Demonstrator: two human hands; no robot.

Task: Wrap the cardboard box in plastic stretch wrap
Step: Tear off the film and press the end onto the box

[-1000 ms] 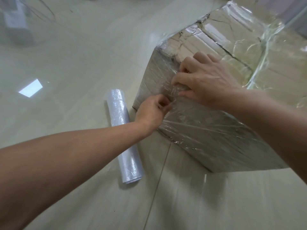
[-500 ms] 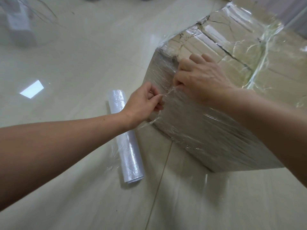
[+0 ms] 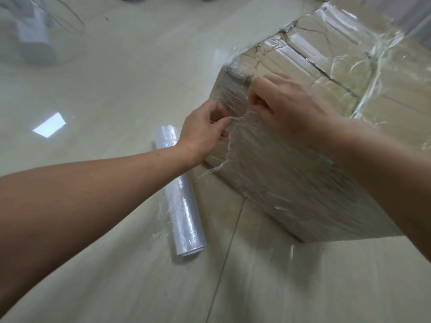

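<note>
Two hands work on the box [image 3: 345, 73], at the upper left corner of its near side. Left hand [image 3: 205, 134] pinches a twisted strand [image 3: 229, 148] of wrap [image 3: 291, 187] between thumb and forefinger. Right hand [image 3: 286, 106] is curled, knuckles up, with its fingertips against the wrap just below the top edge. It appears to grip the same wrap, though the fingers hide the exact contact. The strand runs from between the hands down the side toward the bottom edge, where a loose tail hangs off.

Box position: on the floor [image 3: 116, 89], at the right of the view, one corner toward the camera. Wrap covers the near side and the top, and the top flaps show creases and tears under it. The roll [image 3: 182, 201] lies flat on the floor just beside the box, to its left, and the left forearm crosses above it. Whether the strand is joined to the roll cannot be told.

Judged step: tearing the wrap end free for pressing onto the side.

Hazards:
1. Uneven pull. If the left hand pulls outward harder than the right hand anchors, layers on the side may lift or slacken.
2. Roping. The wrap is bunched into a cord. A cord tends to stretch rather than snap, and does not cling flat.
3. Loose tail. If not smoothed onto the side, the tail at the bottom edge may catch and unwind.
</note>
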